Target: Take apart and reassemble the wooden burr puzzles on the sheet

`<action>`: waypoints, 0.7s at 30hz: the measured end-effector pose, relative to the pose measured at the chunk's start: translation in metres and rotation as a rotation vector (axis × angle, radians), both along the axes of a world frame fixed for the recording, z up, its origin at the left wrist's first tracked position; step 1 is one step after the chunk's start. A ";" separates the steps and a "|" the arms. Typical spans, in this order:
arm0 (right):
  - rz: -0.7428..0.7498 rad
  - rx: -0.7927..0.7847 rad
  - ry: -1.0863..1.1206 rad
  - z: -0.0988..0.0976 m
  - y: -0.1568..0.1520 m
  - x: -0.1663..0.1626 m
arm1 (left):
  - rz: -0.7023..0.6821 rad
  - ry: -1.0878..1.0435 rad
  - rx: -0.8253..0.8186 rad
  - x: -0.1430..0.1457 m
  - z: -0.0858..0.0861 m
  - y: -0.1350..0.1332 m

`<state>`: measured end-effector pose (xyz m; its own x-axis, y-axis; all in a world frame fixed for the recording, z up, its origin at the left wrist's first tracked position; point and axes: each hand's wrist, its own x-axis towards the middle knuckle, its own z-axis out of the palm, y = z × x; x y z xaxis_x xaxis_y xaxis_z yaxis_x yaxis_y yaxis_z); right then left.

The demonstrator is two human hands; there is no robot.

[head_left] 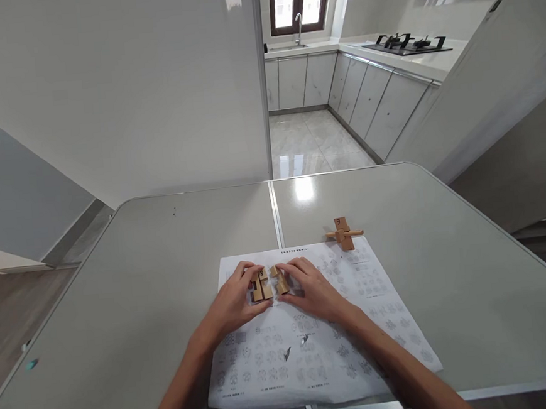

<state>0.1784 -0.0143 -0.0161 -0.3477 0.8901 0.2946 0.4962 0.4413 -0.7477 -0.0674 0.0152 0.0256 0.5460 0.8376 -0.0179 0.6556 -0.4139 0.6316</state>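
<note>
Over the printed sheet (362, 374), my left hand (237, 297) grips a pair of notched wooden puzzle pieces (261, 286) lying side by side, one marked with a number, perhaps 3. Thumb and fingers press on their two ends. My right hand (310, 288) pinches another notched wooden puzzle piece (281, 281) by its ends, a small gap to the right of the pair. The sheet carries rows of small diagrams, partly covered by my hands and forearms.
An assembled wooden cross-shaped puzzle (344, 233) marked with a number rests at the sheet's upper right edge. The grey table (121, 323) has a metal seam. A small teal bit (31, 364) lies near its left edge. Beyond are a wall and a kitchen with a stove (405, 44).
</note>
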 end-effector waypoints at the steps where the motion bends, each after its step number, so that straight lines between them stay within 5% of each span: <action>1: 0.016 0.006 -0.004 -0.001 0.000 -0.001 | -0.009 0.016 0.007 0.001 0.000 0.000; 11: 0.081 -0.067 0.112 -0.002 -0.001 0.002 | 0.035 0.113 0.015 0.011 0.002 0.003; 21: 0.050 -0.087 0.160 -0.002 -0.002 0.001 | 0.292 0.207 0.061 -0.042 0.008 0.021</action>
<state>0.1792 -0.0168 -0.0183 -0.3467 0.8977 0.2719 0.3472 0.3921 -0.8519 -0.1092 0.0360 0.0336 0.2738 0.9606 -0.0484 0.8632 -0.2232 0.4529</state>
